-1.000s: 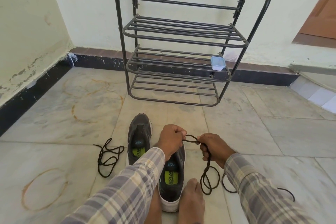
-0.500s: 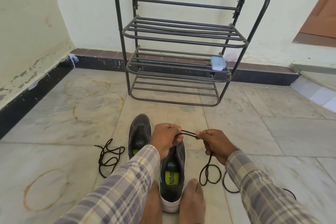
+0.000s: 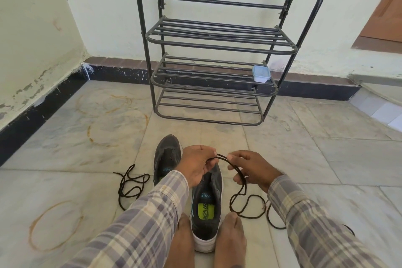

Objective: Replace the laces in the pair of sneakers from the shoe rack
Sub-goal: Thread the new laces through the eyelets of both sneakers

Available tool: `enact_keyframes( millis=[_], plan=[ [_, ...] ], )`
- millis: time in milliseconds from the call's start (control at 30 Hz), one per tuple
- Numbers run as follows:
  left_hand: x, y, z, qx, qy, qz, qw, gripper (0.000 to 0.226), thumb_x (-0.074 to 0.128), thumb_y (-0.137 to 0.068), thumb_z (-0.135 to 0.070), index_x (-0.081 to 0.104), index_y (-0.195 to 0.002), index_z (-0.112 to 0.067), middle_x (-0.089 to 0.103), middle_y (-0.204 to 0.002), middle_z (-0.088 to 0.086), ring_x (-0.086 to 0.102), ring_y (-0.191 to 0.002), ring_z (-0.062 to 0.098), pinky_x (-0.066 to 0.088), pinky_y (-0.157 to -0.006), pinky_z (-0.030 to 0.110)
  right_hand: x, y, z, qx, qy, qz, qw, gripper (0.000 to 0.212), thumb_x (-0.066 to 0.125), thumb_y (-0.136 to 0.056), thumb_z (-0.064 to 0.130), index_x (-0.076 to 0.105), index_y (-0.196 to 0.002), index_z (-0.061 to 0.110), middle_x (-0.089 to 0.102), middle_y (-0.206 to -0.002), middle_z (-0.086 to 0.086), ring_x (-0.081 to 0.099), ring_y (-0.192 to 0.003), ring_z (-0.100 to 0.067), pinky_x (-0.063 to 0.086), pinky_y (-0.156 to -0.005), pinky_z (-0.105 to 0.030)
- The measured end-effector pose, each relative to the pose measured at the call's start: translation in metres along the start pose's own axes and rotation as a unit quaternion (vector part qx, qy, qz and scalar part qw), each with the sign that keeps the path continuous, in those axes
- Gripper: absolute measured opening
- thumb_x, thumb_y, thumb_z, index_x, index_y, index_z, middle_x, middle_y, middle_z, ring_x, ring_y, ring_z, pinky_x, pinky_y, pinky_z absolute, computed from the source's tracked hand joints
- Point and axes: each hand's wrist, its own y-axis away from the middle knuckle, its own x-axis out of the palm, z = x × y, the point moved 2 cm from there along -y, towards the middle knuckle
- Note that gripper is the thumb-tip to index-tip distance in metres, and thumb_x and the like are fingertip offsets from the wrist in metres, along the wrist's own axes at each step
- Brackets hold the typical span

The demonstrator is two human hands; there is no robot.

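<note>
Pinching the black lace (image 3: 236, 171) in a tight grip, left hand (image 3: 196, 164) and right hand (image 3: 250, 169) hold it above the sneaker (image 3: 207, 204).

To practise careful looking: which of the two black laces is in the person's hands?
The lace stretched between the left hand and right hand, above the nearer sneaker; the other lace lies loose on the floor, left.

Both hands (image 3: 196, 164) (image 3: 252, 168) pinch a black lace (image 3: 238, 189) above a sneaker (image 3: 206, 204).

One head-worn view, looking forward and down at the floor (image 3: 304, 159), faces the shoe rack (image 3: 217, 33) nearby
</note>
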Motion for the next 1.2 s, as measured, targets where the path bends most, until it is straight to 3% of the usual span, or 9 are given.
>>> enact_keyframes(
  millis=[67, 133, 233, 433, 633, 733, 867, 1067, 1200],
  plan=[
    [0.004, 0.002, 0.0, 0.012, -0.037, 0.034, 0.999, 0.005, 0.065, -0.088, 0.006, 0.067, -0.088, 0.002, 0.067, -0.077, 0.018, 0.064, -0.058, 0.017, 0.053, -0.052, 0.02, 0.005, -0.002, 0.007, -0.017, 0.003, 0.03, 0.999, 0.029, 0.065, -0.093, 0.04, 0.067, -0.114, 0.02, 0.071, -0.096, -0.009, 0.062, -0.066, -0.019, 0.056, -0.066, -0.031],
    [0.008, 0.005, -0.001, 0.02, -0.063, 0.061, 0.996, 0.003, 0.068, -0.086, 0.005, 0.067, -0.087, 0.002, 0.067, -0.074, 0.016, 0.063, -0.058, 0.016, 0.053, -0.054, 0.02, 0.01, -0.006, 0.01, -0.054, 0.009, 0.035, 0.998, 0.026, 0.067, -0.093, 0.034, 0.072, -0.109, 0.013, 0.065, -0.075, -0.006, 0.054, -0.057, -0.014, 0.05, -0.058, -0.028],
    [0.009, 0.007, -0.003, 0.022, -0.061, 0.051, 0.997, 0.004, 0.067, -0.087, 0.005, 0.066, -0.091, 0.003, 0.068, -0.076, 0.018, 0.065, -0.059, 0.018, 0.056, -0.054, 0.022, 0.009, -0.013, 0.01, -0.09, 0.047, -0.021, 0.995, 0.017, 0.067, -0.094, 0.021, 0.075, -0.093, 0.006, 0.048, -0.058, 0.001, 0.043, -0.051, -0.009, 0.042, -0.051, -0.025],
    [0.01, 0.007, -0.003, 0.01, -0.007, 0.005, 1.0, 0.01, 0.065, -0.087, 0.008, 0.066, -0.096, 0.004, 0.069, -0.079, 0.02, 0.07, -0.064, 0.024, 0.056, -0.051, 0.024, 0.005, -0.015, 0.002, -0.072, 0.013, -0.057, 0.996, 0.022, 0.061, -0.098, 0.017, 0.066, -0.081, 0.004, 0.048, -0.06, -0.003, 0.037, -0.049, -0.011, 0.038, -0.048, -0.026],
    [0.009, 0.006, -0.003, 0.016, 0.014, 0.003, 1.0, 0.012, 0.063, -0.088, 0.01, 0.064, -0.099, 0.006, 0.07, -0.08, 0.021, 0.073, -0.069, 0.026, 0.061, -0.06, 0.029, 0.004, -0.014, 0.0, -0.064, -0.032, -0.063, 0.995, 0.013, 0.057, -0.097, 0.005, 0.07, -0.093, 0.004, 0.061, -0.07, -0.008, 0.037, -0.047, -0.011, 0.031, -0.043, -0.022],
    [0.007, 0.004, -0.004, 0.027, 0.0, 0.013, 1.0, 0.014, 0.063, -0.089, 0.01, 0.066, -0.1, 0.004, 0.07, -0.091, 0.025, 0.073, -0.076, 0.028, 0.062, -0.066, 0.03, 0.003, -0.014, -0.002, -0.069, -0.015, -0.067, 0.995, 0.016, 0.063, -0.096, 0.016, 0.074, -0.099, 0.004, 0.053, -0.063, -0.001, 0.033, -0.048, -0.01, 0.027, -0.043, -0.021],
    [0.009, 0.005, -0.004, 0.037, -0.033, 0.043, 0.998, 0.012, 0.062, -0.089, 0.011, 0.068, -0.097, 0.003, 0.069, -0.097, 0.027, 0.073, -0.081, 0.028, 0.062, -0.071, 0.029, 0.006, -0.014, 0.0, -0.079, 0.008, -0.075, 0.994, 0.018, 0.068, -0.094, 0.021, 0.075, -0.089, 0.005, 0.039, -0.045, 0.012, 0.026, -0.042, -0.007, 0.024, -0.042, -0.022],
    [0.007, 0.005, -0.003, 0.05, -0.072, 0.065, 0.994, 0.026, 0.055, -0.09, 0.017, 0.069, -0.104, 0.0, 0.067, -0.109, 0.026, 0.072, -0.095, 0.029, 0.06, -0.083, 0.031, 0.003, -0.013, 0.002, -0.086, 0.015, -0.102, 0.991, 0.017, 0.065, -0.095, 0.016, 0.073, -0.083, 0.008, 0.036, -0.04, 0.013, 0.026, -0.041, -0.006, 0.024, -0.041, -0.02],
    [0.003, 0.006, 0.0, 0.056, -0.087, 0.065, 0.993, 0.029, 0.059, -0.088, 0.016, 0.068, -0.108, -0.003, 0.068, -0.108, 0.022, 0.072, -0.097, 0.031, 0.059, -0.086, 0.035, 0.003, -0.01, 0.009, -0.086, 0.007, -0.105, 0.991, 0.014, 0.065, -0.095, 0.015, 0.074, -0.088, 0.005, 0.04, -0.037, 0.015, 0.031, -0.035, -0.001, 0.026, -0.04, -0.016]
  ],
)
